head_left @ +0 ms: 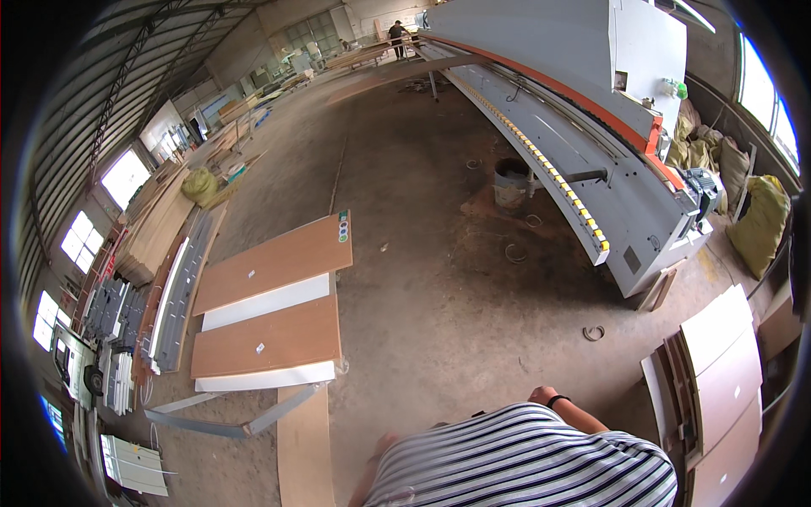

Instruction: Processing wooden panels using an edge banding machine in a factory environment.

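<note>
My striped shirt [524,456] fills the bottom of the view. Just past its right side, my right hand [542,395] is held low over the concrete floor with its fingers curled in; a dark band [557,400] circles the wrist. Nothing shows in that hand. On the other side, my left arm [368,473] is partly covered by the shirt, and the fingers of my left hand cannot be made out. Neither hand touches any object that I can see. To the left lie brown panels [270,342] with white sheets [266,302] between and beneath them.
A long grey machine [642,203] with a row of yellow-tipped rollers [557,177] runs along the right. Beneath it stands a bucket [510,184]. Stacked boards [726,372] are at the near right, sacks [758,224] behind. A person [396,38] stands far off.
</note>
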